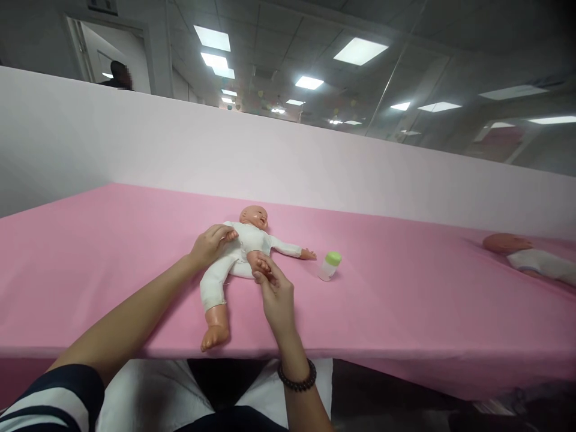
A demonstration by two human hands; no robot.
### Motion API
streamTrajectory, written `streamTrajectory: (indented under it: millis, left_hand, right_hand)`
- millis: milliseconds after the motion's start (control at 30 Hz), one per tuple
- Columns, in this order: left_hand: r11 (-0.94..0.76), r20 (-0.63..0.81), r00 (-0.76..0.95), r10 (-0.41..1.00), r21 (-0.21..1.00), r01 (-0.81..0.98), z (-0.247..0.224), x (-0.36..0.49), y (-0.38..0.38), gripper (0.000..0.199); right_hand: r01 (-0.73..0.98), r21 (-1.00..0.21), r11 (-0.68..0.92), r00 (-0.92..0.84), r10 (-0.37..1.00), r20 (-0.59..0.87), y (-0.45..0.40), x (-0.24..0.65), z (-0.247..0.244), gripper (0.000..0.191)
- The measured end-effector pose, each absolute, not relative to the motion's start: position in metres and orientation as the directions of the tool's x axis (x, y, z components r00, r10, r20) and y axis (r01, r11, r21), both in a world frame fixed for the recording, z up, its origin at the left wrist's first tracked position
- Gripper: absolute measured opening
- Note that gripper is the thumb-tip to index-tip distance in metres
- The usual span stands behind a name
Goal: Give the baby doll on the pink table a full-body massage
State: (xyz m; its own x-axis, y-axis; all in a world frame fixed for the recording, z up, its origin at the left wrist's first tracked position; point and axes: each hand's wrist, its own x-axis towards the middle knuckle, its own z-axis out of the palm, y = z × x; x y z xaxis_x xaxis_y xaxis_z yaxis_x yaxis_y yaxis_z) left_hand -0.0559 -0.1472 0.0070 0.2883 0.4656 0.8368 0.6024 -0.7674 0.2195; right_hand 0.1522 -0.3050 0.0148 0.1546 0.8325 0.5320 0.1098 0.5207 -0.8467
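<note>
A baby doll (pixel 252 237) with a cloth body in white lies face up on the pink table cover, its head away from me. My right hand (pixel 278 297) pinches the doll's foot (pixel 258 262), and that leg is bent up over the lower body. On the other side, my left hand (pixel 211 245) has its fingers closed around the doll's arm near the small hand, which partly shows at the fingertips. The doll's other leg (pixel 213 300) stretches toward the table's front edge. Its free arm (pixel 288 247) reaches out to the right.
Right of the doll stands a small bottle (pixel 330 267) with a green cap, slightly tilted in view. A second doll (pixel 535 258) lies at the far right. A white partition (pixel 270 159) runs along the table's back. A person (pixel 119 77) is beyond it at the doorway.
</note>
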Motion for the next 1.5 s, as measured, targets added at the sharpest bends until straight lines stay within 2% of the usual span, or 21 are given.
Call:
streamTrajectory:
  millis: [100,233,300,400,500,567,633,733,833,900,1033,1133,1200,1300,1400,1500]
  left_hand:
    - [-0.728,0.831,0.092,0.549,0.421,0.542,0.006,-0.059,-0.140,0.023]
    - [-0.634,0.717,-0.253,0.649,0.694,0.340,0.007,-0.067,-0.125,0.027]
    - [-0.558,0.597,-0.415,0.686,0.798,0.227,0.007,-0.075,-0.116,0.028]
    - [-0.374,0.340,-0.571,0.747,0.925,0.062,0.003,-0.091,-0.103,0.025]
    - [-0.136,0.108,-0.656,0.747,0.991,0.007,-0.002,-0.104,-0.097,0.012]
    - [-0.051,0.037,-0.683,0.730,0.999,-0.001,-0.005,-0.107,-0.096,0.008]
    - [-0.101,0.081,-0.691,0.719,0.995,0.012,-0.005,-0.104,-0.099,0.010]
    - [-0.339,0.376,-0.615,0.693,0.923,0.183,-0.002,-0.092,-0.108,0.026]
    - [-0.544,0.668,-0.383,0.639,0.743,0.389,-0.001,-0.076,-0.122,0.031]
    - [-0.640,0.784,-0.171,0.596,0.593,0.489,-0.002,-0.068,-0.130,0.031]
    - [-0.773,0.831,0.260,0.492,0.279,0.569,-0.003,-0.060,-0.140,0.025]
    - [-0.790,0.806,0.366,0.465,0.191,0.583,-0.002,-0.059,-0.142,0.027]
    - [-0.762,0.804,0.326,0.496,0.224,0.607,-0.002,-0.060,-0.142,0.027]
    - [-0.715,0.799,0.180,0.573,0.381,0.586,-0.003,-0.061,-0.138,0.026]
    - [-0.626,0.743,-0.113,0.660,0.627,0.464,-0.005,-0.065,-0.128,0.028]
    - [-0.449,0.512,-0.463,0.724,0.859,0.248,-0.006,-0.078,-0.112,0.028]
  right_hand:
    - [0.144,-0.851,0.504,0.161,0.837,0.523,-0.333,0.166,0.021,0.039]
    - [0.350,-0.758,0.550,0.181,0.754,0.631,-0.377,0.183,0.003,0.040]
    - [0.456,-0.668,0.589,0.130,0.698,0.704,-0.395,0.186,-0.018,0.042]
    - [0.543,-0.562,0.624,0.033,0.653,0.757,-0.411,0.183,-0.050,0.051]
    - [0.565,-0.530,0.633,0.021,0.631,0.776,-0.415,0.178,-0.065,0.055]
    - [0.548,-0.530,0.647,-0.007,0.638,0.770,-0.413,0.177,-0.062,0.054]
    - [0.525,-0.549,0.651,-0.018,0.653,0.757,-0.407,0.179,-0.050,0.053]
    - [0.488,-0.584,0.649,0.047,0.649,0.759,-0.391,0.183,-0.022,0.050]
    - [0.404,-0.639,0.655,0.072,0.673,0.736,-0.361,0.181,0.004,0.045]
    - [0.347,-0.667,0.659,0.025,0.704,0.710,-0.335,0.175,0.014,0.041]
    - [0.306,-0.687,0.660,-0.032,0.728,0.685,-0.293,0.160,0.012,0.038]
    - [0.329,-0.683,0.652,-0.026,0.729,0.684,-0.285,0.154,0.002,0.039]
    - [0.362,-0.641,0.677,-0.014,0.692,0.722,-0.290,0.154,-0.003,0.039]
    - [0.425,-0.529,0.734,0.023,0.576,0.817,-0.303,0.160,-0.007,0.039]
    - [0.462,-0.456,0.761,0.076,0.479,0.875,-0.319,0.172,-0.009,0.037]
    - [0.477,-0.457,0.751,0.077,0.483,0.872,-0.340,0.185,-0.016,0.036]
